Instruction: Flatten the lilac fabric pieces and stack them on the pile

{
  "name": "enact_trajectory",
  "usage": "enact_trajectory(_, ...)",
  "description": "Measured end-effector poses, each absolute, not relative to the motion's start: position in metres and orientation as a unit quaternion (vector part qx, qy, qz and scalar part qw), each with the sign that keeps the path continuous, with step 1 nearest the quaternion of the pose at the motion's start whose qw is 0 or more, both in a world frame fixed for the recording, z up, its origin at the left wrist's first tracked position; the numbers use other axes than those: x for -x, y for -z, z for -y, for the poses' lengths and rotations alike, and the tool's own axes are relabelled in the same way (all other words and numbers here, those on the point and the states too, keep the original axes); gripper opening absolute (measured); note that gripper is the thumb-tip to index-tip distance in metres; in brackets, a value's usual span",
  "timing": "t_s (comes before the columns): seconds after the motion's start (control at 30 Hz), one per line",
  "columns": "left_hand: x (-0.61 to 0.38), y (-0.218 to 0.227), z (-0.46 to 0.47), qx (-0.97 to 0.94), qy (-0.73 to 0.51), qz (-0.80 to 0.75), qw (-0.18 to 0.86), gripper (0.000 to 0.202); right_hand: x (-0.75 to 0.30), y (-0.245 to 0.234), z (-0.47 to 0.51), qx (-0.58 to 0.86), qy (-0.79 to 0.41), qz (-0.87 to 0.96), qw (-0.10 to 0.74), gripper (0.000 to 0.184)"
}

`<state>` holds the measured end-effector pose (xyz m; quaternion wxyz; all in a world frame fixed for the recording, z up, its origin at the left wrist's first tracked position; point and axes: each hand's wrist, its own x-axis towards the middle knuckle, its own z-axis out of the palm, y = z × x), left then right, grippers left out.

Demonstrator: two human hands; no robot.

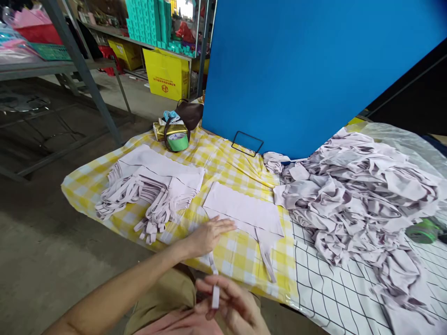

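Our left hand (206,236), the nearer, rests flat, fingers extended, on the pale lilac, rectangular fabric garment (244,207), whose long axis runs from ten to four o'clock. At six o'clock from it, our right hand (237,301) pinches the narrow, pale lilac fabric strap (215,297).

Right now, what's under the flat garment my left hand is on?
The garment lies on yellow-and-white checked tablecloth, visible around its edges; whatever its body covers can't be seen.

The bottom edge partly cuts off the right hand (234,302).
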<state>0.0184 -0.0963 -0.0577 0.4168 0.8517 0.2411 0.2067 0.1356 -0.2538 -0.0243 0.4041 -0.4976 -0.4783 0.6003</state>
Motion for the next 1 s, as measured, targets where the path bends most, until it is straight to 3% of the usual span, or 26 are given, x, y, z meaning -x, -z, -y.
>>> enact_trajectory(0.07, -0.014, 0.049, 0.105, -0.775, -0.233, -0.236, 0.538, 0.052, -0.140, 0.014, 0.229, 0.482, -0.637, 0.410, 0.439, 0.048)
enact_trajectory(0.17, -0.010, 0.040, 0.111, -0.639, -0.279, -0.252, 0.671, 0.050, -0.146, 0.003, 0.193, 0.534, -0.613, 0.329, 0.480, 0.037)
enact_trajectory(0.27, -0.011, 0.038, 0.110, -0.575, -0.319, -0.269, 0.704, 0.044, -0.152, 0.001, 0.171, 0.567, -0.600, 0.304, 0.476, 0.036)
enact_trajectory(0.43, -0.018, 0.038, 0.105, -0.569, -0.270, -0.282, 0.724, 0.033, -0.157, 0.008, 0.163, 0.630, -0.548, 0.408, 0.369, 0.039)
enact_trajectory(0.5, -0.021, 0.036, 0.104, -0.591, -0.268, -0.300, 0.699, 0.029, -0.158, 0.012, 0.163, 0.656, -0.505, 0.457, 0.325, 0.039)
enact_trajectory(0.67, -0.022, 0.025, 0.100, -0.722, -0.284, -0.346, 0.527, 0.012, -0.159, 0.016, 0.161, 0.710, -0.358, 0.548, 0.258, 0.040)
enact_trajectory(1.0, -0.019, 0.024, 0.086, -0.823, -0.181, -0.327, 0.428, 0.019, -0.157, 0.027, 0.163, 0.702, -0.271, 0.625, 0.209, 0.044)
